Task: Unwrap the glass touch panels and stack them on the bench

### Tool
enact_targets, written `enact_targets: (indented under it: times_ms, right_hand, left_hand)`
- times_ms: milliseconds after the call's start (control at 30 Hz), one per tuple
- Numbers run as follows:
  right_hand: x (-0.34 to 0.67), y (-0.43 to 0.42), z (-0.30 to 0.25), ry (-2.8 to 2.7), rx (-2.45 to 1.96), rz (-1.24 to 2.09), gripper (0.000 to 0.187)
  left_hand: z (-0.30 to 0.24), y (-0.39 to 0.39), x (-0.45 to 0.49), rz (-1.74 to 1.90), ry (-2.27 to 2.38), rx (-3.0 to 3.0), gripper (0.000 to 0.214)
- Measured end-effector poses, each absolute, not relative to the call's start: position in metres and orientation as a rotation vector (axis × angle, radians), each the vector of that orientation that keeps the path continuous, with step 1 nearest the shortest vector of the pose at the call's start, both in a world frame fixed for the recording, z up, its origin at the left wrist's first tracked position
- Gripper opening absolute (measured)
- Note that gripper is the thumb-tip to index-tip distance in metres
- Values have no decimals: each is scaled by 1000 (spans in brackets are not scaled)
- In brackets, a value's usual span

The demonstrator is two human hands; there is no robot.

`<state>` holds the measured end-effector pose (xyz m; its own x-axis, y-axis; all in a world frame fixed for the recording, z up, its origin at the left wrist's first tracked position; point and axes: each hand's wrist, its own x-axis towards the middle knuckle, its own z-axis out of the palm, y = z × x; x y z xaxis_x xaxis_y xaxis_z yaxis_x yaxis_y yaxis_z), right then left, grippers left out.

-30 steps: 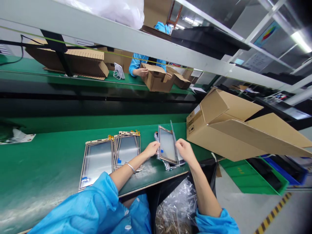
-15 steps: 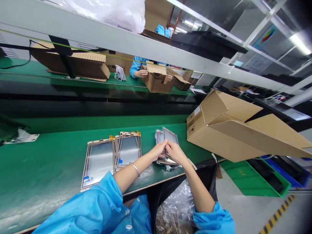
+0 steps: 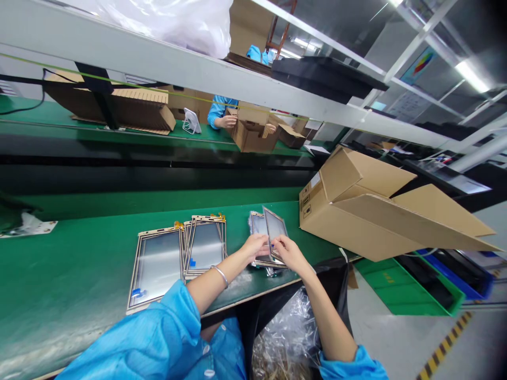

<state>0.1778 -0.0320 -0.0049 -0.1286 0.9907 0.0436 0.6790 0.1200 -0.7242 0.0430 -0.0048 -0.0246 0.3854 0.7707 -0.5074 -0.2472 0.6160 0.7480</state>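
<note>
My left hand (image 3: 256, 246) and my right hand (image 3: 287, 250) meet over a small pile of flat glass panels (image 3: 259, 226) on the green bench (image 3: 79, 253). Both pinch the near edge of one raised panel (image 3: 275, 228), which tilts up from the pile. A silver bangle sits on my left wrist. Left of my hands lies a fanned stack of larger panels (image 3: 206, 244) with tan borders, and a single panel (image 3: 155, 265) beside it.
A large open cardboard box (image 3: 368, 208) lies on its side at the right. Below the bench edge a black bag (image 3: 289, 338) holds crumpled clear film. Across the line another person in blue (image 3: 222, 111) handles a cardboard box (image 3: 250, 132).
A second ago my hands were apart, holding a panel upright with film peeling off. They have come together at the pile and now grip one tilted panel.
</note>
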Motion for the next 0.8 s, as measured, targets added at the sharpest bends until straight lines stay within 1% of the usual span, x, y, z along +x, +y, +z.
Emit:
enact_targets:
  times_ms: [267,400,567,667,800]
  right_hand:
    - [175,-39,19,-1816,-1581,758,26]
    - [167,-37,21,-1740,-1539,854,39]
    - [165,-36,19,-1642,-1491,978,57]
    - [168,-39,23,-1611,-1477,1003,61]
    - [171,-41,28,-1587,-1467,1030,60]
  left_hand:
    - [-6,-13,35,825,937,778,32]
    - [4,-18,27,876,908,903,30]
    - [3,-17,27,841,875,1031,28]
    - [2,-16,29,821,848,1098,27]
    - [4,-17,27,799,824,1208,24]
